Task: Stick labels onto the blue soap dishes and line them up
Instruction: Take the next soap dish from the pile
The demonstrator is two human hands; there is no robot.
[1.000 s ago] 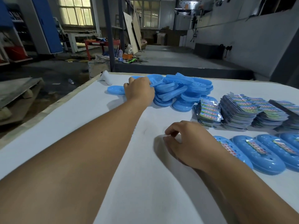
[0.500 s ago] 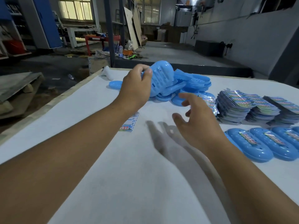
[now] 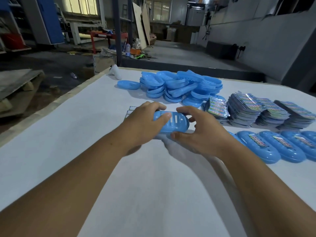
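Note:
I hold one blue soap dish (image 3: 176, 123) above the middle of the white table (image 3: 85, 134), its slotted side facing up. My left hand (image 3: 145, 120) grips its left end, thumb on top. My right hand (image 3: 200, 132) holds its right end from the side and below. A loose label (image 3: 130, 110) lies on the table behind my left hand, mostly hidden. A heap of unlabelled blue dishes (image 3: 179, 86) lies at the back. Stacks of colourful labels (image 3: 253, 108) sit to the right. A row of labelled dishes (image 3: 280, 146) lines the right side.
A single blue dish (image 3: 128, 84) lies apart, left of the heap. A white object (image 3: 116, 72) sits at the table's far left corner. The table's wooden left edge (image 3: 51, 106) drops to a workshop floor with pallets and clutter.
My left hand has brought a dish from the heap down to the middle of the table. My right hand has moved in and taken its other end.

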